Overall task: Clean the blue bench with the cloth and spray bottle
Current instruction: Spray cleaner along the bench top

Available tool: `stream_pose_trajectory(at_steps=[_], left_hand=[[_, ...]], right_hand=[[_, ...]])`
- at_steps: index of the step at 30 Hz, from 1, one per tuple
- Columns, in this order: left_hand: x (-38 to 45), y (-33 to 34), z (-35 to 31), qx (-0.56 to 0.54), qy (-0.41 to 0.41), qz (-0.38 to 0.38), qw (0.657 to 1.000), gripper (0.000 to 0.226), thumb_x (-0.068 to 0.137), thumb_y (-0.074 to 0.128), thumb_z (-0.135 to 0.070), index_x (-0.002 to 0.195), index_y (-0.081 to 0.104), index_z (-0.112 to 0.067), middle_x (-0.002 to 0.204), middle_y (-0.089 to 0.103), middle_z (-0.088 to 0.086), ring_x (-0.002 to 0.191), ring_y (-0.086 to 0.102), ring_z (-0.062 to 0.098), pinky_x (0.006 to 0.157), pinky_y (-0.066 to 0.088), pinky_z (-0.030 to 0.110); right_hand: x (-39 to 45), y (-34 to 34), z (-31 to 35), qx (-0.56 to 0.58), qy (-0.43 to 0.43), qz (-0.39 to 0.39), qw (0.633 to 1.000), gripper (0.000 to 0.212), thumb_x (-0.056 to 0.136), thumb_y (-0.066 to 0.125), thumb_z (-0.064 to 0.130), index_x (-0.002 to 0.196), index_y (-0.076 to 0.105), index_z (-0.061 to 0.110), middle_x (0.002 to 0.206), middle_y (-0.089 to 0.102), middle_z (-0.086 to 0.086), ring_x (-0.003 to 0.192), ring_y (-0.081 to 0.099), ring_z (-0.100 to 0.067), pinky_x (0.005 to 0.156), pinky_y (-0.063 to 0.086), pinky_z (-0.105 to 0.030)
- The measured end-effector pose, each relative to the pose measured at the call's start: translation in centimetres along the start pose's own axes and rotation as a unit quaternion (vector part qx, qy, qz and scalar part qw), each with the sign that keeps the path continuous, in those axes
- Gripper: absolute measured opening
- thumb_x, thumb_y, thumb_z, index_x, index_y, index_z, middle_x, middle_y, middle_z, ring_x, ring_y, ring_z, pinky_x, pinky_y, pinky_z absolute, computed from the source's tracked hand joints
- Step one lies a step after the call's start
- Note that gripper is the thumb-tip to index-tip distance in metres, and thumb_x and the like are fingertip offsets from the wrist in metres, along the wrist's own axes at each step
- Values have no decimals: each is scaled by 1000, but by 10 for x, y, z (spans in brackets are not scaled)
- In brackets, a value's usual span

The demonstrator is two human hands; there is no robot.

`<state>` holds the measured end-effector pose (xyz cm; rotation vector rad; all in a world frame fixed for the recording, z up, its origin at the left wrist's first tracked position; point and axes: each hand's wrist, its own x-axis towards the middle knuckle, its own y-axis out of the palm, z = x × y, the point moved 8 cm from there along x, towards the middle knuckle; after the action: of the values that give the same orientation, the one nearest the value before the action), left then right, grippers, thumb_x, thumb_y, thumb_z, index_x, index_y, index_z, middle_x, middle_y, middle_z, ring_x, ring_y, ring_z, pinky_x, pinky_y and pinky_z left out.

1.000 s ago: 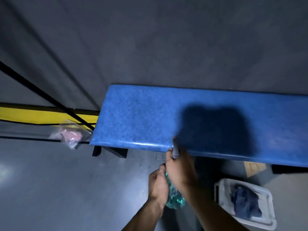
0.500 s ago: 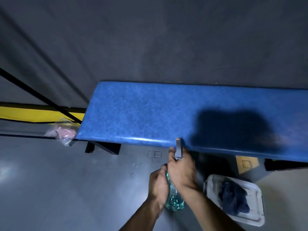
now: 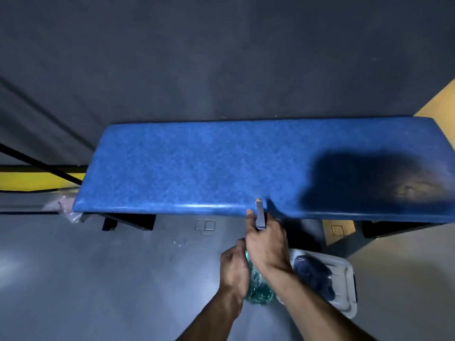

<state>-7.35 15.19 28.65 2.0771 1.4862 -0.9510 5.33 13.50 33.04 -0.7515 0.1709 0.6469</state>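
A: Counter (image 3: 209, 168), blue, padded top, runs across the middle of the view against a grey wall; its near edge catches a line of light. Dark shadow lies on the counter's right part.

B: Spray bottle (image 3: 258, 284)?

A: Just in front of the counter's near edge, over the floor, held in both hands. Clear greenish body, grey head (image 3: 260, 216) pointing toward the counter; the nozzle tip overlaps the counter's edge in this view. Touching or not: cannot tell.

B: Fingers?

A: Right hand (image 3: 268, 244) is wrapped over the bottle's neck and head, fingers curled closed around it. Left hand (image 3: 232, 269) is closed on the bottle's body from the left side, fingers pressed against the plastic.

B: Cloth?

A: Dark blue cloth (image 3: 312, 274) lies bunched in a pale plastic tray (image 3: 347, 291) on the floor, in front of the counter and right of the bottle, partly hidden by the right forearm.

B: Other items?

A: Crumpled clear plastic bag (image 3: 65, 207) with something pinkish in it, at the counter's left end, low down. Black counter legs (image 3: 128, 221) visible beneath the near edge.
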Motion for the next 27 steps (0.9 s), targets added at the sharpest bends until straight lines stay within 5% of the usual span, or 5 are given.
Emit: stream_pose_trajectory(at_steps=[5,9,13,21,27], left_hand=[[-2,29,12,2,3,11,1000,50,103,42,-28,59,64,-18,53,58,0,44,52,11,42,39,15],[-12,68,10,26,18,43,999,60,102,41,-22,45,56,-21,45,49,-9,39,44,6,40,34,13],[-19,105,10,50,41,53,996,57,100,44,-19,43,47,-21,48,38,-9,50,32,12,45,30,20],[-22,168,31,50,4,66,997,59,100,43,-13,43,52,-19,47,46,-4,46,41,12,42,33,18],[-28,214,36,87,19,64,994,31,99,43,-20,70,49,-13,69,33,11,61,27,19,51,24,29]], right_hand=[[12,-20,-20,8,5,14,1000,51,95,50,54,134,57,21,132,63,-9,120,60,-32,96,49,-39],[21,-57,-42,45,30,-33,998,46,94,50,55,116,66,18,114,70,-8,110,63,-31,79,45,-33],[33,-90,-60,64,59,-49,995,43,97,48,52,114,67,17,102,73,-8,103,65,-33,81,46,-33],[55,-141,-94,78,52,-57,994,44,98,51,49,115,66,12,110,70,-12,107,64,-35,81,48,-34],[75,-182,-121,81,72,-80,991,42,98,48,50,112,67,16,92,66,-5,104,64,-33,76,40,-30]])
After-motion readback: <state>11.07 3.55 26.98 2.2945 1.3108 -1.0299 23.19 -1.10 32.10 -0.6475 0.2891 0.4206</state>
